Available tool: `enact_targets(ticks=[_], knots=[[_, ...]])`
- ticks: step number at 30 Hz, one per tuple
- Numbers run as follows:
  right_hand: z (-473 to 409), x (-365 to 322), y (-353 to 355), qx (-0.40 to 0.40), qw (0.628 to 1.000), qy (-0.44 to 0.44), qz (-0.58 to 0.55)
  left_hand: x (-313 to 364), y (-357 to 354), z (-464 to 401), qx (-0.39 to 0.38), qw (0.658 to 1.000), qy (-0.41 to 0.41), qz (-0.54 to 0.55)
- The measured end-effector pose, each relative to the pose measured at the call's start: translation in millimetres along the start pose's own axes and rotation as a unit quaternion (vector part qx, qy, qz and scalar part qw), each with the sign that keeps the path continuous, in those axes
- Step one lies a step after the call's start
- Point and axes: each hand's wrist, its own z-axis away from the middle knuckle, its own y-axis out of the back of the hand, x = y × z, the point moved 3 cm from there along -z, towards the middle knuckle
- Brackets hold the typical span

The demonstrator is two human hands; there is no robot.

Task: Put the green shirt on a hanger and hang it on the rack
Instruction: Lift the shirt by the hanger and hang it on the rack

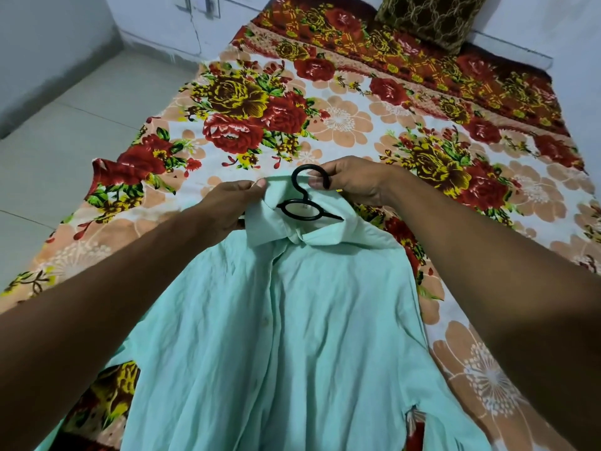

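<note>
over a floral bedsheet, a pale green shirt lies front up, a black hanger poking from its neck. the left hand pinches the collar edge, likely spreading the opening; the right hand curls round the hook to steady it. no rack in view.

Both bare forearms are stretched forward; the left hand is closed in a thumb-and-finger pinch, the right hand likewise curled
</note>
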Motion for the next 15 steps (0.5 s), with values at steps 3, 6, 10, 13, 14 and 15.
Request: enact_targets(ticks=[3, 6, 10, 13, 14, 15], knots=[[-9.3, 0.7, -2.8, -0.027, 0.999, -0.033, -0.001, -5.6, -2.2, -1.7, 0.008, 1.000, 0.008, 0.023], [-17.2, -1.2, -2.4, -0.015, 0.997, -0.058, 0.046, -8.4, 0.2, -6.5, 0.014, 0.999, 0.017, 0.028], [-23.8, 1.0, 3.0, -0.006, 0.994, -0.082, 0.079, -13.6, 5.0, -8.8, 0.050, 0.996, 0.056, 0.049], [-19.9, -0.4, -2.0, -0.026, 0.992, -0.075, 0.094, -20.5, 4.3, -9.4, 0.042, 0.994, 0.065, 0.072], [-19.4, -0.4, -2.7, -0.028, 0.993, -0.072, 0.088, -22.2, 2.7, -9.2, 0.026, 0.994, 0.056, 0.087], [-19.4, -0.4, -2.3, -0.022, 0.994, -0.068, 0.079, -23.4, 1.8, -8.9, 0.006, 0.993, 0.045, 0.107]])
